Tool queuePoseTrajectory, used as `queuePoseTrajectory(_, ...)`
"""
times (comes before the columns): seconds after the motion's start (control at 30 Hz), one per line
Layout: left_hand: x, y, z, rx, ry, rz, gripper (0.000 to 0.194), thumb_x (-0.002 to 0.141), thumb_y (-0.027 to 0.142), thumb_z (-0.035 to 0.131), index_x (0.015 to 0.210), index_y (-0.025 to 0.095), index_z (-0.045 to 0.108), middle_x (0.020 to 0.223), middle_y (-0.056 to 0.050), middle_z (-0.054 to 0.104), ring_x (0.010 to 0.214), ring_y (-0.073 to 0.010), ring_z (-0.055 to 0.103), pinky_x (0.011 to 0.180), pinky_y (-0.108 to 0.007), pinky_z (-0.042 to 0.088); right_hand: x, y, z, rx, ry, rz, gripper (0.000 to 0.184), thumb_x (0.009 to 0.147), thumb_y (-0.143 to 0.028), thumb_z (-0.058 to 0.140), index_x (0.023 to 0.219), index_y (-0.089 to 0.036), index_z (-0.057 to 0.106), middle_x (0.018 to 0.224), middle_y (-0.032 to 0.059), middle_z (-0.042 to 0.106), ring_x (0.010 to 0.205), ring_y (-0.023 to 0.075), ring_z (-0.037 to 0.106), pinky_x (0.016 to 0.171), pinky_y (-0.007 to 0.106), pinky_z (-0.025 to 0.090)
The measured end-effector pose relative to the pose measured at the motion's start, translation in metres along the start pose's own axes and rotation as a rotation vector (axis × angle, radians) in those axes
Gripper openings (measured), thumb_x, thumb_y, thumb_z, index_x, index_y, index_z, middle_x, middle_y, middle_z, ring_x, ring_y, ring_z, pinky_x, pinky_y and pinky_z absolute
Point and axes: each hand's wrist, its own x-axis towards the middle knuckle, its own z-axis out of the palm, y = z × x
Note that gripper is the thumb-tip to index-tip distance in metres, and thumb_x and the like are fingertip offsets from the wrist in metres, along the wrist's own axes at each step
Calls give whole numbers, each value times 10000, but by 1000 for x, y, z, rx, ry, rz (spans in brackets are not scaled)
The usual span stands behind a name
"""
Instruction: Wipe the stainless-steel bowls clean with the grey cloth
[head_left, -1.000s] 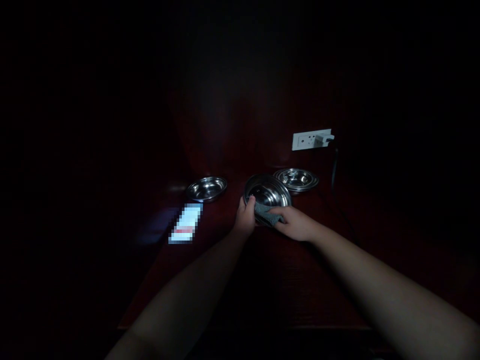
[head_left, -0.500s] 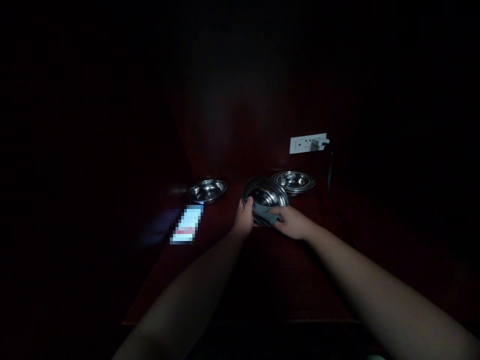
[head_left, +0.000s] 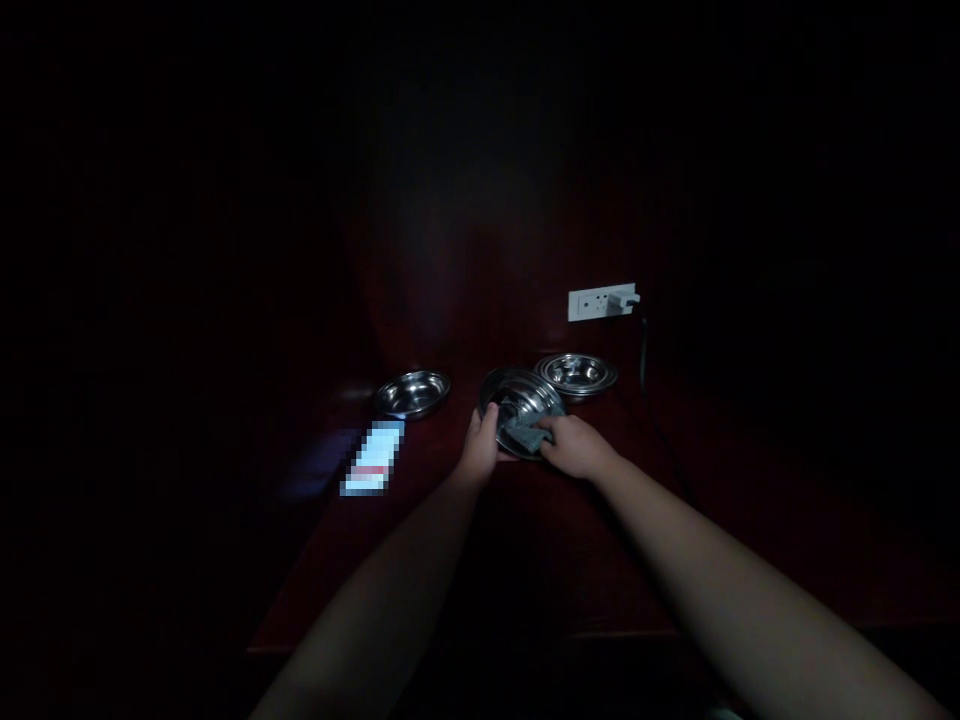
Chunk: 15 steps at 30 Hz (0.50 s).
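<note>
The room is very dark. My left hand (head_left: 480, 447) grips the near left rim of a steel dish (head_left: 525, 392), tilted up off the dark wooden table (head_left: 540, 540). My right hand (head_left: 571, 445) is closed on a grey cloth (head_left: 525, 434) pressed against the dish's inner face. A second steel dish (head_left: 412, 392) lies flat to the left. A third steel dish (head_left: 576, 373) sits just behind and to the right of the held one.
A lit, blurred rectangular object (head_left: 373, 458) lies on the table left of my hands. A white wall socket (head_left: 598, 301) with a plug and a dark cable (head_left: 643, 350) is on the back panel at the right. The table's front edge runs near my forearms.
The whole view has shifted slightly; my hands and the dish sit a little lower and to the left. The cloth has moved further into the dish, which is tipped flatter.
</note>
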Motion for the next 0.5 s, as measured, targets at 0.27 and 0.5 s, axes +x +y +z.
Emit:
queuePoseTrajectory(0.27,0,0,-1,-12,-18,-2,507,843,576,452,1231,249,454,1258,-130,567,971,-269,640,605,-400,586,-1,0,-2,43,-2,-29,322,774,-233,493,1022,-169,688,952,105,725,864,220,664,767,284,466)
queuePoseTrajectory(0.5,-2,-3,-3,-30,-70,26,569,827,584,488,1298,278,397,1323,-136,517,1077,-283,600,640,-396,585,0,4,0,131,7,-44,324,768,-200,497,1028,-162,686,970,103,721,865,218,659,777,292,466)
